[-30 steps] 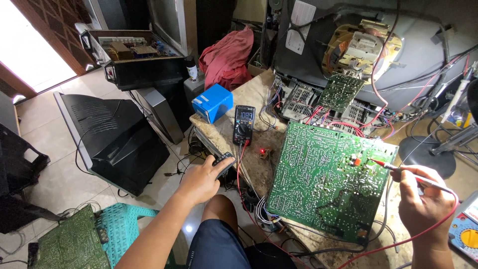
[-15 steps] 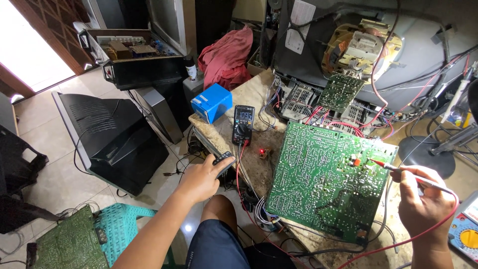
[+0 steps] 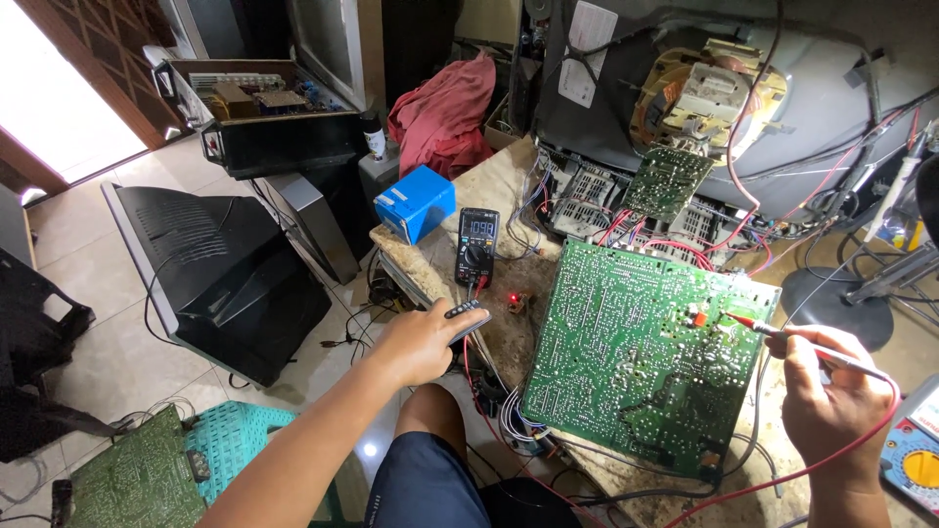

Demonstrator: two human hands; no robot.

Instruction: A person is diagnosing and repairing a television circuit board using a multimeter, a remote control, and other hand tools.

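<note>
The left hand (image 3: 423, 342) is curled over a small dark remote (image 3: 468, 315), fingers wrapped on top, at about seven o'clock from the meter (image 3: 476, 245). The meter leans on the bench (image 3: 430, 256) with its display lit, just right of a blue box (image 3: 415, 201). A small red light (image 3: 513, 297) glows between the remote and the big green board (image 3: 641, 357), which stands tilted at the middle of the view. The right hand (image 3: 827, 396) pinches a red probe (image 3: 773, 328) like a pen, its tip touching the board's upper right, at about ten o'clock from that hand.

To do this well, I judge, the probe tip must rest steady on one solder point without bridging its neighbours, while the eyes go to the meter.

Hard to make out: which joint the tip touches, the meter's digits, and where the second lead goes. The remote's buttons are hidden under the fingers. At five o'clock a second meter (image 3: 917, 460) is cut off by the edge.
</note>
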